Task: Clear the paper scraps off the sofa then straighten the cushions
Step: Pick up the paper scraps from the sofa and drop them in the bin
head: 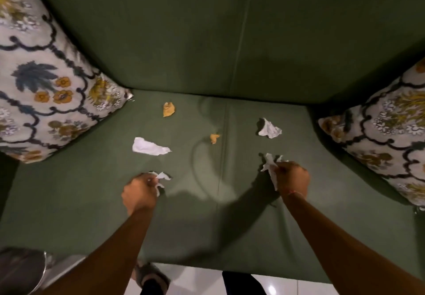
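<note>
A: Where are the paper scraps now?

B: Four lie loose on the green sofa seat (pixel 92 202). A long white scrap (pixel 149 148) is in front of the left hand (pixel 139 193), well apart from it; its long axis runs left-right, torn tip pointing right. An orange scrap (pixel 168 109) is farther back near the backrest, approx. upright in the view. A small orange scrap (pixel 214 138) sits beside the centre seam. A crumpled white scrap (pixel 269 129) lies beyond the right hand (pixel 291 178), w/ no clear long axis.

A: And the hands?

B: Left hand is clenched around a white crumpled piece (pixel 162 178); the paper sticks out at the fingertips, pointing right and away from the person. Right hand grips another white piece (pixel 269 165); this one is elongated, top end pointing to the backrest, lower end hanging along the fingers. Both hands are low over the seat; touching it or not, I cannot tell.

A: Any writing on the papers?

B: Nothing readable, too small and blurred.

A: Cushions?

B: Left patterned cushion (pixel 43 76) leans in the left corner, right patterned cushion (pixel 386 133) in the right corner, both tilted.
</note>
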Motion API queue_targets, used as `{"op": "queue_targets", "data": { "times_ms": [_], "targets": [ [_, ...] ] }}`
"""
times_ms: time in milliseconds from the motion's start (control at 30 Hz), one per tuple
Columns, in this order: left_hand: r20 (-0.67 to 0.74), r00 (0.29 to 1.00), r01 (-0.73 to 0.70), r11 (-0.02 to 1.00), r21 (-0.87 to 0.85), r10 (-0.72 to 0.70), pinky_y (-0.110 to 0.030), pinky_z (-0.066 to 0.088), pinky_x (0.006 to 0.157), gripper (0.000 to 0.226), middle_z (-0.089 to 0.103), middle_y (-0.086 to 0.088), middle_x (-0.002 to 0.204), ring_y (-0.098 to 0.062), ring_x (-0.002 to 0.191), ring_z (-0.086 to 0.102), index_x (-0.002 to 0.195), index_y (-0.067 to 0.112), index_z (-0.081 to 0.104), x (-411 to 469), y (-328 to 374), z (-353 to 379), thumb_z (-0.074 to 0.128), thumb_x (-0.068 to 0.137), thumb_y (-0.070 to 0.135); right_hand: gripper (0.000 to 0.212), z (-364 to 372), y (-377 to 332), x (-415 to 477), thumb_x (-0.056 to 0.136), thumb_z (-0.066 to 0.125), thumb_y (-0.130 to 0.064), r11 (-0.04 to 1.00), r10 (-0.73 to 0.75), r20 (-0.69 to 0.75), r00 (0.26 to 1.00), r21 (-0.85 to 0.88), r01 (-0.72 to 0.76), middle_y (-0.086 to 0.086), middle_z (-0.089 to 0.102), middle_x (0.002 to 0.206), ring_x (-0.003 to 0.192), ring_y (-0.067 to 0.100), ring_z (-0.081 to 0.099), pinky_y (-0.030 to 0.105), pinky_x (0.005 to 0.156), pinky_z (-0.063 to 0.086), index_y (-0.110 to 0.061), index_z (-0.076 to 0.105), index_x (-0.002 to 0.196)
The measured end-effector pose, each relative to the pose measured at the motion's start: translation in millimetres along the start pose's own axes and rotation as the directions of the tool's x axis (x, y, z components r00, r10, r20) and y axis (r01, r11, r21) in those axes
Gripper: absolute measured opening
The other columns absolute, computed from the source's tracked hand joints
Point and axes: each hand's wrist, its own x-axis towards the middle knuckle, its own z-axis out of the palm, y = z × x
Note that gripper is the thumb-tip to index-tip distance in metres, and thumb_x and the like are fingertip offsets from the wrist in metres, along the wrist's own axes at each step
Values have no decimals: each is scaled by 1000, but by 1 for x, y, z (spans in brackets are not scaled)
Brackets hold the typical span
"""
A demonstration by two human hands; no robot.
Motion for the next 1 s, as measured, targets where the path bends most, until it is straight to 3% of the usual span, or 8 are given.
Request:
{"op": "queue_targets", "data": {
  "times_ms": [167,433,567,667,733,800,900,1000],
  "targets": [
    [16,991,129,952,-279,-129,-26,42,68,10,78,-13,85,-36,78,69,82,24,79,-9,-26,-11,77,73,23,19,32,-46,-63,81,73,-31,992,-51,105,993,116,39,1,76,95,91,20,66,34,87,50,-23,76,98],
    [23,959,271,894,-356,-281,-34,51,76,28,79,-6,93,-33,90,71,101,28,76,-2,-179,-89,77,74,34,29,163,-165,-225,67,81,-18,944,-96,307,947,329,-11,2,75,74,71,18,69,32,69,52,-27,67,90],
    [47,874,454,779,-433,-483,-26,45,68,13,78,-2,88,-27,85,70,87,32,78,9,-286,-131,71,79,40,11,254,-215,-302,68,80,-10,958,-148,458,877,287,12,4,74,72,67,22,66,35,66,52,-18,74,67],
    [69,734,620,626,-473,-675,-26,46,67,17,76,-7,80,-31,79,67,81,26,77,21,-369,-152,76,74,41,14,319,-249,-360,68,82,-15,977,-177,559,810,199,76,9,75,75,70,32,68,43,73,57,-25,74,62],
    [65,665,670,556,-492,-744,-29,50,71,27,75,-9,81,-35,86,69,82,19,76,31,-417,-155,77,72,43,20,355,-268,-395,69,79,-15,969,-239,608,757,196,149,-2,72,63,60,22,65,40,69,57,-32,74,59],
    [91,668,684,562,-465,-738,-37,54,82,35,77,-12,90,-33,89,70,89,15,77,40,-460,-153,73,74,46,21,391,-284,-429,70,76,-20,950,-308,647,697,171,261,-9,67,54,55,12,62,32,64,56,-41,75,71],
    [156,652,707,521,-478,-742,-43,57,83,32,78,-9,83,-28,81,72,85,17,78,56,-503,-145,73,72,46,10,439,-300,-458,75,71,-27,914,-346,660,667,75,399,2,75,71,71,24,69,33,69,57,-27,77,82],
    [198,643,716,491,-496,-740,-42,59,82,32,78,-7,85,-29,80,73,89,20,79,74,-533,-132,74,70,45,25,489,-316,-464,83,66,-32,874,-271,672,689,-128,470,6,74,109,103,27,67,29,88,49,-25,74,106]
  ]
}}
